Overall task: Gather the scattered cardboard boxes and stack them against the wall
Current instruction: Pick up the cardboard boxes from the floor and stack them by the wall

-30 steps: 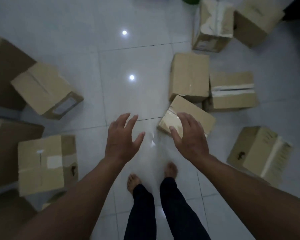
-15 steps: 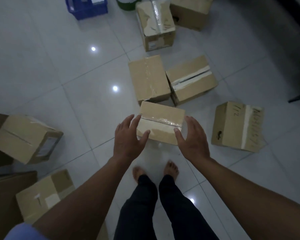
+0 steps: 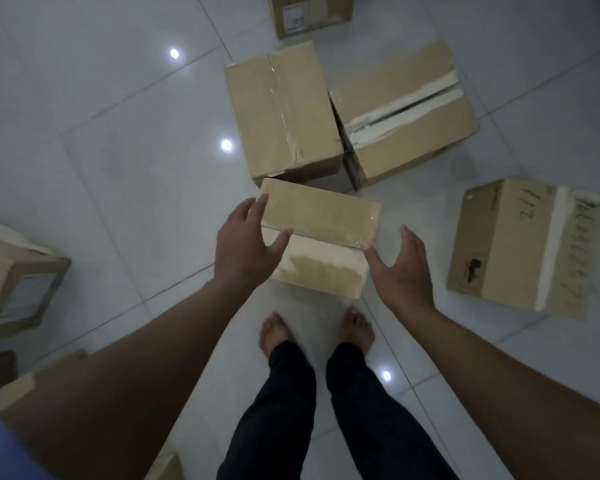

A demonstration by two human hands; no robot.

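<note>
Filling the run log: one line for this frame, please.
phase: reach | target: small tan cardboard box on white tiled floor | left hand: open at left end | right hand: open at right end | lifted: no

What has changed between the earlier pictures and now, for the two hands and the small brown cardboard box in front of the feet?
Both hands have closed in on the small brown cardboard box. The left hand now reaches its left end, fingers spread; actual contact is unclear. The right hand, earlier over the box, now sits open just off its right end. Nothing is lifted. The box stays on the white tiled floor and the neighbouring boxes keep their arrangement.
</note>
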